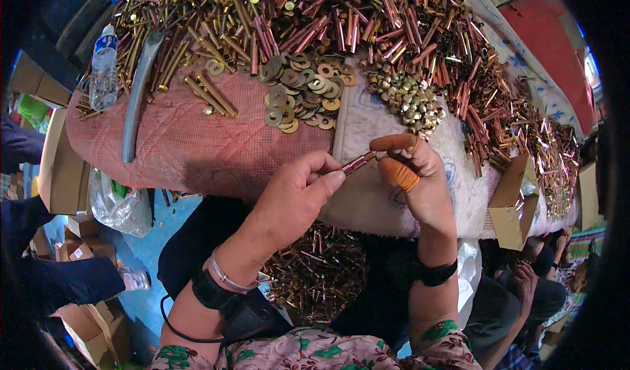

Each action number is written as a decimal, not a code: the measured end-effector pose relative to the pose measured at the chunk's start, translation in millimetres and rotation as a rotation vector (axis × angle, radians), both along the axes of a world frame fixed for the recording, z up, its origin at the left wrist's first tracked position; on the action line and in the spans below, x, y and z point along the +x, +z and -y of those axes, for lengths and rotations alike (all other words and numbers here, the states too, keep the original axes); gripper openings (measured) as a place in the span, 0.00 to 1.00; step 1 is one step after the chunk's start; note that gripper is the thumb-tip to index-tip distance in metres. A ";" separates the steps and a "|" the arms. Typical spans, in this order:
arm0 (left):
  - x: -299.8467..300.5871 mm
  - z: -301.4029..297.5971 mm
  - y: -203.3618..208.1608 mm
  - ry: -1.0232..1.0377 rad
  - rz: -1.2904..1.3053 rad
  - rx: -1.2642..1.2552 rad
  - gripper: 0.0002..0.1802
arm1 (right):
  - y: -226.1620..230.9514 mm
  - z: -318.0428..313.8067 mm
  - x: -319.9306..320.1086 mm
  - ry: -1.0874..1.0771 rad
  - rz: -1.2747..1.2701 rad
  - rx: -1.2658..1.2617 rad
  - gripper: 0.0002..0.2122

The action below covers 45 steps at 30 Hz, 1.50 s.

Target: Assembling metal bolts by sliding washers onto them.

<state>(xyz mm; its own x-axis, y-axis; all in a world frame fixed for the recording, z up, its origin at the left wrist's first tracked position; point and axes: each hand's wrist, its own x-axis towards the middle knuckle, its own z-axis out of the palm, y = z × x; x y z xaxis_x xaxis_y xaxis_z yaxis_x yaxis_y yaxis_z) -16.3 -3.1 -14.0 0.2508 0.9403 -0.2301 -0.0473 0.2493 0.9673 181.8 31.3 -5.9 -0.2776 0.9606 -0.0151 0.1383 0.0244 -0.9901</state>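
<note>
My left hand (295, 189) pinches a copper-coloured expansion bolt (355, 166) between thumb and forefinger, above the near edge of the padded bench. Orange finger covers are on the thumb and forefinger of my right hand (420, 179), and these close round the bolt's far end. Whether a small part sits between those fingertips is too small to tell. Just beyond my hands lies a heap of brassy nuts (410, 101), with flat washers (298, 87) piled to its left. Long copper and brass sleeves and bolts (315, 22) cover the back of the bench.
A plastic bottle (104, 68) and a grey tube (139, 101) lie at the left. An open cardboard box (514, 202) stands at the right edge. Below, between my knees, is a mass of metal parts (318, 271). Other people sit at both sides.
</note>
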 end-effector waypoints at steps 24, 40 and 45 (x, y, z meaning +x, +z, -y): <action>1.9 4.3 4.1 0.004 -0.135 0.092 0.04 | -13.8 -1.2 -12.0 -0.113 0.173 0.267 0.07; 0.1 4.2 1.9 -0.003 -0.087 0.062 0.05 | -6.0 4.0 -10.3 -0.039 0.239 0.288 0.04; -1.3 4.4 -1.2 0.031 -0.075 0.078 0.06 | -4.6 5.0 -18.6 -0.058 -0.066 0.033 0.04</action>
